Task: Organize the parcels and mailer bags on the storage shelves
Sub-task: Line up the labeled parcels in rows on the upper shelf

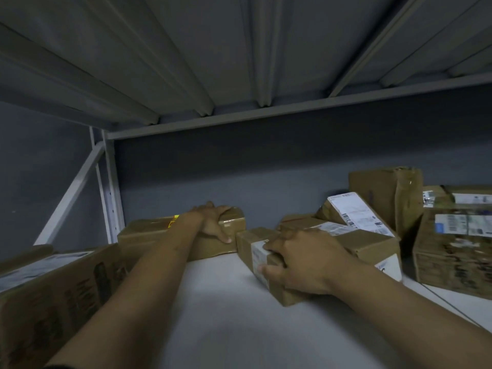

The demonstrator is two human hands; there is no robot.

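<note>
A long brown cardboard box (149, 235) near the back-left corner of the white shelf (218, 310) is gripped by the left hand (215, 225), a small labelled brown parcel (254, 253) mid-shelf by the right hand (298, 262), while tumbled boxes (452, 249) toward the right edge are judged yet unsorted.

— Where did the boxes sit?
— A yellow-stickered box (149, 233) lay flat at the back of the white shelf (226, 315). A small labelled box (247, 242) lay just right of it, angled.
— And farther right?
— A white-labelled parcel (356, 214) leaned tilted atop others, beside a tall creased carton (383, 193).
</note>
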